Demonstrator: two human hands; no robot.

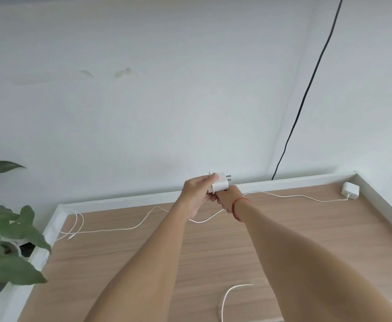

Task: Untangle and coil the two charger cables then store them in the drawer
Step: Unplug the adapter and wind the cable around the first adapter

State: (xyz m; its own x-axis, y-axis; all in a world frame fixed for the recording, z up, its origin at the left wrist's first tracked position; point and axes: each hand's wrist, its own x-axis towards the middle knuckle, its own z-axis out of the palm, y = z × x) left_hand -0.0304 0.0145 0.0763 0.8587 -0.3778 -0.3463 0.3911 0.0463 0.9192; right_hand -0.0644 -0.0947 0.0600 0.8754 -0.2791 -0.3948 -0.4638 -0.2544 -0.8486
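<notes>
Pale wall (144, 101); wooden desk (213, 247)

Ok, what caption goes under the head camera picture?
The left hand and right hand hold a charger plug over the wooden table, cables trailing.

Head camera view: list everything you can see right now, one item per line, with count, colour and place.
held charger plug: one, white, raised above the table's far edge
second charger plug: one, white, lying in the far right corner
cables: white; one run from the far left corner to the hands, one run from the second plug to the hands, a loop at the near edge
black cord: one, hanging down the wall, right
plant: one, green leaves, left edge
table: one, wood top, white rim
bracelet: one, red, right wrist
left hand: grips the held plug
right hand: at the plug's lower edge, fingers hidden
</notes>
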